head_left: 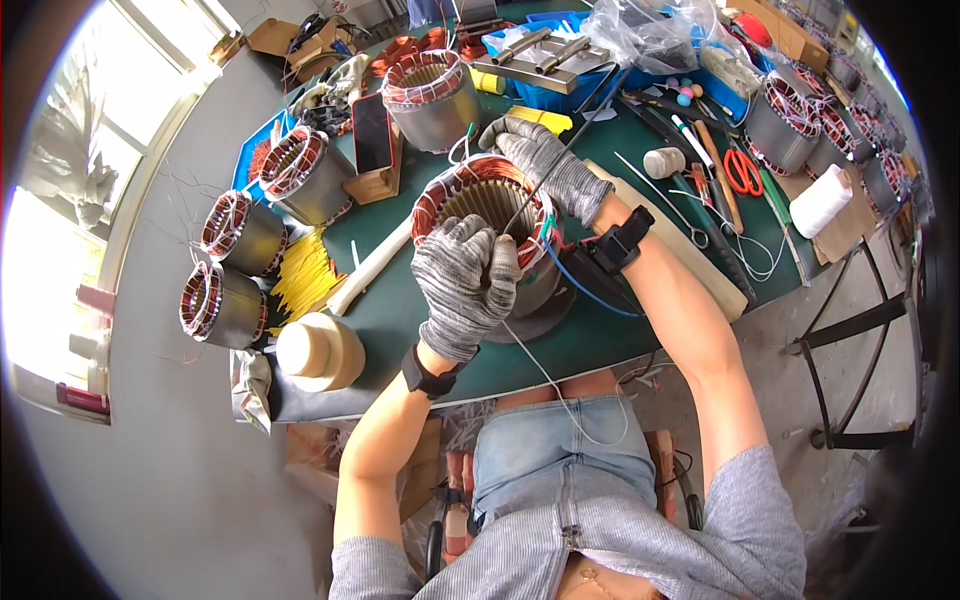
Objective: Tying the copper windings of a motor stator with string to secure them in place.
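Copper-wound stator [490,200] near surface [392,335] front edge, left hand [465,282] curled at near rim, right hand [550,165] at far rim, can't tell whether either grip's closed; best keep stator steady, white cord [548,378] untangled.

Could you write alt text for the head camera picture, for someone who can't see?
A person's gray-gloved left hand and right hand are at the top of a copper-wound metal cylinder on a dark green table. Similar cylinders stand nearby, with yellow strips to the left and red scissors to the right.
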Demonstrator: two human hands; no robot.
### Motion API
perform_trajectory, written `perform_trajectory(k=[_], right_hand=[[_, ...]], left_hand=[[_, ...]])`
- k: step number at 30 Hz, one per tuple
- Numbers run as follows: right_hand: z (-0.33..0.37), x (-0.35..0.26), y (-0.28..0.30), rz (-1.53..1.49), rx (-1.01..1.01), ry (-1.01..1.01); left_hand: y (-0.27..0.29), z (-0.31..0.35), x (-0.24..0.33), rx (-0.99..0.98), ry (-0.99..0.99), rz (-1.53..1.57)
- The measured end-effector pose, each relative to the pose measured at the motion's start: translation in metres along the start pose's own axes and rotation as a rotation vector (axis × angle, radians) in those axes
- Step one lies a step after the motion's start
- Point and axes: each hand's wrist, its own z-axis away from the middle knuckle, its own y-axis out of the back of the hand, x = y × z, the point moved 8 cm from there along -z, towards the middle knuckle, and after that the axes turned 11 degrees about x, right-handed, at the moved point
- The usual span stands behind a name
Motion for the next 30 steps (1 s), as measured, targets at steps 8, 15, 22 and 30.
perform_trajectory(k=[8,15,22,30], right_hand=[[0.009,-0.005,0.006,-0.275,0.064,0.032],[0.013,-0.004,0.008,-0.243,0.05,0.056],[0.005,-0.004,0.011,-0.158,0.103,0.106],[0.008,-0.017,0.017,-0.003,0.118,0.217]], left_hand=[[-0.005,-0.001,0.004,-0.077,-0.002,0.018],[-0.003,-0.001,0.01,-0.067,-0.037,-0.014],[-0.004,0.0,0.012,-0.071,-0.126,-0.001],[-0.003,-0.004,0.001,-0.167,0.003,0.193]])
